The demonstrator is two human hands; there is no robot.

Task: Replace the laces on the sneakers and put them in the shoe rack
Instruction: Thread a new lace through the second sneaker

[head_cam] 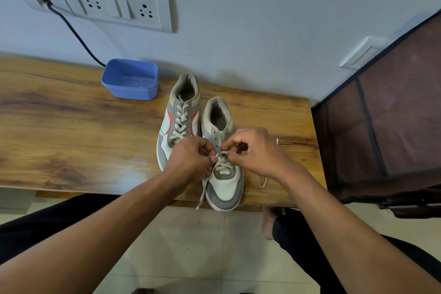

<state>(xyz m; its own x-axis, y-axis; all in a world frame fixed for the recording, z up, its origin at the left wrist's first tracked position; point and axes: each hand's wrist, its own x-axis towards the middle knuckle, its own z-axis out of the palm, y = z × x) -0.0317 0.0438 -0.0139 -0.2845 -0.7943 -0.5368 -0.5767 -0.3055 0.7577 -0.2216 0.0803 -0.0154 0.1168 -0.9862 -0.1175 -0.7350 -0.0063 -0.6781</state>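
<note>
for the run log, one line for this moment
left hand pinches lace; right hand pinches lace; near shoe half laced; far shoe laced; both on table

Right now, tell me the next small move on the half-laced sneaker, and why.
Probably thread the lace through the next empty eyelet. The left hand and right hand both pinch it at mid-tongue; the half-laced sneaker is crossed only over its lower rows, while the other sneaker is laced to the top.

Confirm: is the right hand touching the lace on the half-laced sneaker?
Touching. The head view shows the right hand pinching the lace at the eyelets of the half-laced sneaker; the left hand pinches it too.
</note>
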